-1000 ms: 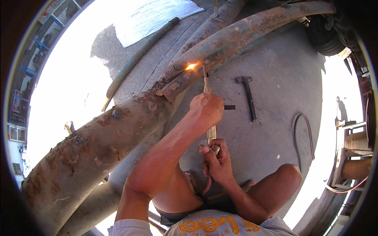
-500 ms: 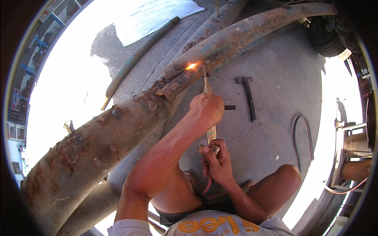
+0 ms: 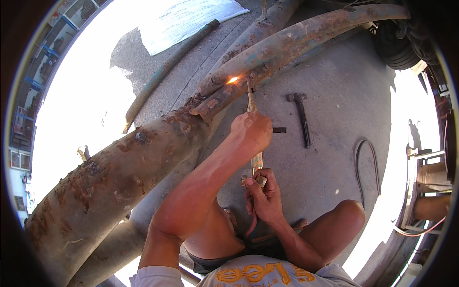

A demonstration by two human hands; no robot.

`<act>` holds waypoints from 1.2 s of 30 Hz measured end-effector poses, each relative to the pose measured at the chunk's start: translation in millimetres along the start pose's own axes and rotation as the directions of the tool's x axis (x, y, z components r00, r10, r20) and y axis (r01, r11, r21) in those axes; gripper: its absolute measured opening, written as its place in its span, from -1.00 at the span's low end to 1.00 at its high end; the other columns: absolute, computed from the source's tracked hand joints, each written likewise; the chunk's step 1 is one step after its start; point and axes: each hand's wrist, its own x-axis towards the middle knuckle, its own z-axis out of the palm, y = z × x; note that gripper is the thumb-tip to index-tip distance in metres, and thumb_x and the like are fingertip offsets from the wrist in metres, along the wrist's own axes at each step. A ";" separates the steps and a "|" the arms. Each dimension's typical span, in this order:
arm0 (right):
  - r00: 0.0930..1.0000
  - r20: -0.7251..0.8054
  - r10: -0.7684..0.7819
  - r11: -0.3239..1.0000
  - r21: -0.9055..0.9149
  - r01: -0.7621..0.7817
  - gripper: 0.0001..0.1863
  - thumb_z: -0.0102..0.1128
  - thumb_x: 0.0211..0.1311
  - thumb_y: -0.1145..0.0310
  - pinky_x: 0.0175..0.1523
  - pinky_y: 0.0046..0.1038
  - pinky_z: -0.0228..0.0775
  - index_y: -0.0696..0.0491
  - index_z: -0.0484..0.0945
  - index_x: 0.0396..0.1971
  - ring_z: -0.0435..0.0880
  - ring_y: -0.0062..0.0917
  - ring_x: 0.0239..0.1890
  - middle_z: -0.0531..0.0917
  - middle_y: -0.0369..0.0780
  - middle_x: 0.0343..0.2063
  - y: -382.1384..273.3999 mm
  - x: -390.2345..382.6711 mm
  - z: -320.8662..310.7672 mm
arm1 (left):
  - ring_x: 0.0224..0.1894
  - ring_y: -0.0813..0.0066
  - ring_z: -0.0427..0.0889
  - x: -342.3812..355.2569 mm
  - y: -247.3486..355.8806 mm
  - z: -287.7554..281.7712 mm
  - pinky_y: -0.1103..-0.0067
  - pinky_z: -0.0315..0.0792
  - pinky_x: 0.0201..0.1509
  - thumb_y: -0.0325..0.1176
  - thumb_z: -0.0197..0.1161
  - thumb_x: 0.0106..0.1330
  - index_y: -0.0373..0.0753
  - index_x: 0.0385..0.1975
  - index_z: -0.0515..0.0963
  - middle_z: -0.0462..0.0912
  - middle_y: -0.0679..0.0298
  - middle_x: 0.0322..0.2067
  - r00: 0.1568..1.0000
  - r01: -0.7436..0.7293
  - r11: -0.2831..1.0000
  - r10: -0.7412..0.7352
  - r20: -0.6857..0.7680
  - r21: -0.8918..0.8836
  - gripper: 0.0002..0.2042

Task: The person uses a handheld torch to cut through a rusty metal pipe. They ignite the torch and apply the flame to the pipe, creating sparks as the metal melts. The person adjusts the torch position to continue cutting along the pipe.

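a lit torch (image 3: 257, 160) held in two hands, its nozzle at the rusty pipes.
the left hand (image 3: 252, 128) is wrapped round the torch toward its front, the fingers closed, though mostly hidden behind the back of the hand; the right hand (image 3: 266, 201) grips the rear end, thumb and fingers closed at the brass valve fittings (image 3: 260, 181). the torch points away from the person, its tip against or just beside the lower pipe (image 3: 222, 100); a bright orange glow (image 3: 233, 80) sits left of the tip, where that pipe meets the upper pipe (image 3: 272, 50). a thick rusty pipe (image 3: 114, 174) runs to the lower left. a hammer (image 3: 302, 119) lies on the concrete floor (image 3: 334, 119) to the right.
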 end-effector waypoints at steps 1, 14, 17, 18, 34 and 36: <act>1.000 0.006 -0.018 1.000 0.001 0.018 -0.72 0.22 0.60 0.19 -0.69 -0.55 0.34 -0.02 0.33 -0.02 0.47 -0.64 -0.75 0.56 -0.24 -0.48 0.0 0.1 0.0 | -0.07 0.04 0.84 0.0 -0.2 -0.2 0.27 0.71 -0.04 -0.39 0.33 0.29 -0.28 -0.24 0.82 0.84 0.02 -0.21 1.000 0.000 1.000 0.000 0.005 0.003 -0.82; 1.000 -0.016 -0.012 1.000 0.025 0.012 -0.73 0.28 0.56 0.22 -0.69 -0.55 0.29 -0.02 0.38 -0.02 0.48 -0.70 -0.74 0.53 -0.29 -0.52 0.3 0.0 0.4 | -0.06 0.06 0.84 0.9 0.1 -0.5 0.28 0.71 -0.03 -0.40 0.36 0.27 -0.27 -0.22 0.82 0.84 0.03 -0.19 1.000 0.004 1.000 -0.004 0.016 0.009 -0.82; 1.000 -0.015 -0.010 1.000 0.030 0.011 -0.73 0.28 0.56 0.23 -0.69 -0.55 0.30 -0.02 0.38 -0.02 0.49 -0.70 -0.73 0.54 -0.28 -0.52 0.0 -0.2 0.7 | -0.06 0.06 0.84 1.4 0.4 0.4 0.28 0.71 -0.03 -0.40 0.37 0.26 -0.26 -0.22 0.83 0.84 0.03 -0.19 1.000 0.009 1.000 -0.009 0.002 0.007 -0.82; 1.000 -0.015 -0.009 0.999 0.032 0.010 -0.73 0.28 0.56 0.23 -0.69 -0.55 0.30 -0.02 0.38 -0.02 0.49 -0.70 -0.73 0.54 -0.28 -0.51 -0.2 -0.3 0.8 | -0.06 0.06 0.84 1.4 0.3 0.7 0.28 0.71 -0.03 -0.40 0.37 0.27 -0.26 -0.21 0.83 0.84 0.03 -0.19 1.000 0.010 1.000 -0.010 -0.001 0.009 -0.82; 1.000 -0.010 -0.022 1.000 0.017 0.022 -0.74 0.27 0.56 0.25 -0.69 -0.54 0.29 -0.01 0.38 -0.02 0.48 -0.70 -0.74 0.53 -0.29 -0.52 -0.7 -0.1 0.5 | -0.05 0.08 0.85 2.1 1.2 0.2 0.29 0.72 -0.04 -0.40 0.37 0.28 -0.25 -0.20 0.83 0.84 0.04 -0.18 1.000 0.027 0.999 -0.027 0.014 0.022 -0.82; 1.000 -0.012 -0.018 1.000 0.019 0.019 -0.73 0.27 0.56 0.25 -0.69 -0.55 0.29 -0.01 0.37 -0.01 0.48 -0.70 -0.74 0.53 -0.29 -0.52 -0.5 0.0 0.6 | -0.05 0.08 0.85 1.8 1.3 -0.3 0.29 0.72 -0.04 -0.40 0.38 0.27 -0.25 -0.19 0.83 0.84 0.05 -0.17 1.000 0.025 0.999 -0.026 0.016 0.020 -0.82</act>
